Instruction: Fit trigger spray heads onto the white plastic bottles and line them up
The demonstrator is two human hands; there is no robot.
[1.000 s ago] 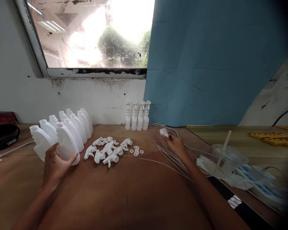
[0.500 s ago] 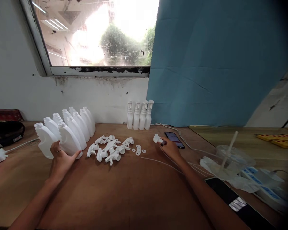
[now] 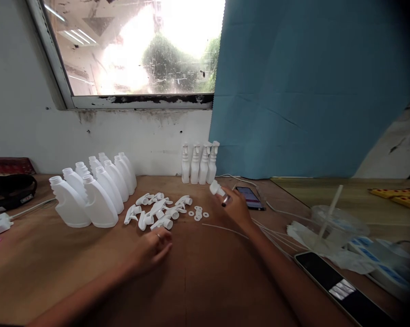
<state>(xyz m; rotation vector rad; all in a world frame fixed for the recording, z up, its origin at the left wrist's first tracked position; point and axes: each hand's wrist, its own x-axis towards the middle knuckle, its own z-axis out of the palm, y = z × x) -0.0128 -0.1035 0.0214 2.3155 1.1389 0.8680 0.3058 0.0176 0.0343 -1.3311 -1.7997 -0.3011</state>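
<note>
White plastic, a spray head (image 3: 216,187) is held off the table (image 3: 191,290) in the right hand (image 3: 237,208), pinched between thumb and fingertips, well to the right of the pile of spray heads (image 3: 157,211). The left hand (image 3: 153,249) is laid just in front of that pile, fingers loosely curled, nothing gripped. The held part is judged light, stiff and smooth. Its round collar is best taken, not the thin trigger.
</note>
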